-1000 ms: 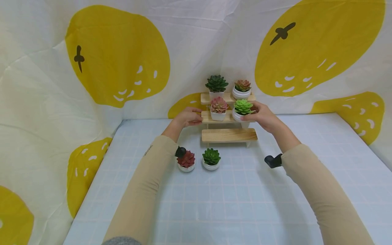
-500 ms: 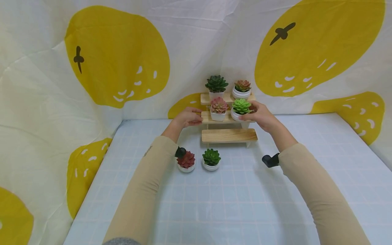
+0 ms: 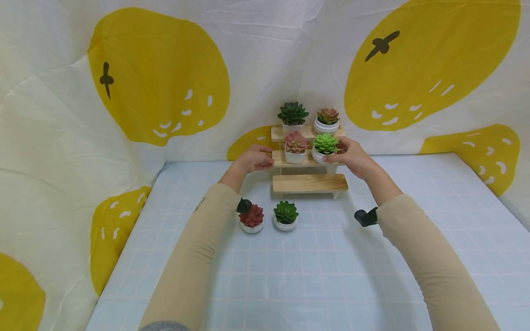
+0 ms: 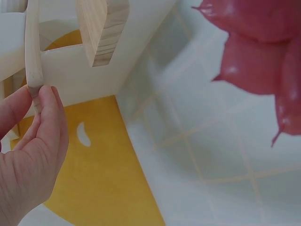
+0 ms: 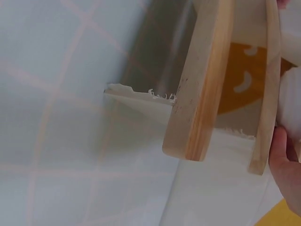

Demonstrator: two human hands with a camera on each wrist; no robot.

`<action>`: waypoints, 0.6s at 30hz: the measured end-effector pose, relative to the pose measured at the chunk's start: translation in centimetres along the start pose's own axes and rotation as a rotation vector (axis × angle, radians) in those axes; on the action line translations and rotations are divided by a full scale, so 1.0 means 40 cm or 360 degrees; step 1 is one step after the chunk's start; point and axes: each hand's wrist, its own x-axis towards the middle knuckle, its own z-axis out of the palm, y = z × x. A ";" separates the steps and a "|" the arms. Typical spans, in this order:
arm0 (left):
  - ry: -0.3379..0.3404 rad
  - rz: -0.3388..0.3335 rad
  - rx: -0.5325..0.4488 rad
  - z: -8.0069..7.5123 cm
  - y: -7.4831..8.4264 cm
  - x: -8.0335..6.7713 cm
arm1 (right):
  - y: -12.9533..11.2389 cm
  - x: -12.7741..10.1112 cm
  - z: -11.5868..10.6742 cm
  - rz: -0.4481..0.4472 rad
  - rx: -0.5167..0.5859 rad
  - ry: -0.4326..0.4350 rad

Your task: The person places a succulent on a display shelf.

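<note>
A three-step wooden stand (image 3: 309, 182) sits at the back of the table. My right hand (image 3: 351, 157) grips a bright green succulent in a round white pot (image 3: 325, 148) on the right of the middle step (image 3: 307, 161). My left hand (image 3: 255, 158) pinches that step's left end, its fingers (image 4: 49, 123) on the board edge (image 4: 33, 52). A pink succulent in a square pot (image 3: 296, 146) stands on the same step. In the right wrist view the lower boards (image 5: 202, 89) show, with part of my hand (image 5: 285, 172).
The top step carries a dark green succulent (image 3: 292, 116) and a reddish-green one (image 3: 327, 120). On the table (image 3: 331, 257) in front stand a red succulent (image 3: 252, 218) and a green one (image 3: 285, 214). The bottom step is bare. A yellow-printed cloth (image 3: 157, 78) walls the back and sides.
My right hand has shifted the bright green succulent slightly left and back, settling it onto the middle step. The left hand has stayed on the step's end.
</note>
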 end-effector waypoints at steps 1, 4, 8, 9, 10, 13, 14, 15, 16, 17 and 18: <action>0.0000 -0.0002 -0.0003 0.000 0.000 -0.001 | 0.000 -0.001 0.000 0.0001 0.0000 -0.0002; -0.0001 -0.0005 -0.0008 0.001 0.001 -0.002 | 0.000 -0.003 -0.002 0.0005 0.0024 -0.0014; 0.0005 -0.0010 0.0000 0.001 0.002 -0.001 | 0.001 -0.008 -0.005 0.0009 0.0055 -0.0018; 0.0006 -0.0012 0.0002 0.001 0.002 0.000 | 0.001 -0.009 -0.006 0.0009 0.0060 -0.0018; 0.0007 -0.0015 0.0001 0.000 0.002 0.001 | 0.002 -0.010 -0.007 0.0008 0.0061 -0.0018; 0.0011 -0.0025 -0.0003 -0.001 0.001 0.003 | 0.003 -0.014 -0.012 0.0005 0.0067 -0.0018; 0.0008 -0.0027 -0.0003 -0.002 0.001 0.004 | 0.004 -0.015 -0.013 0.0002 0.0073 -0.0021; 0.0004 -0.0028 -0.0002 -0.002 0.001 0.004 | 0.005 -0.017 -0.014 0.0000 0.0074 -0.0022; 0.0002 -0.0028 -0.0003 -0.002 0.001 0.004 | 0.005 -0.019 -0.016 -0.0003 0.0078 -0.0023; 0.0000 -0.0028 0.0001 -0.002 0.001 0.003 | 0.006 -0.021 -0.017 -0.0005 0.0082 -0.0025; -0.0004 -0.0027 0.0005 -0.002 0.001 0.003 | 0.006 -0.023 -0.018 -0.0008 0.0088 -0.0028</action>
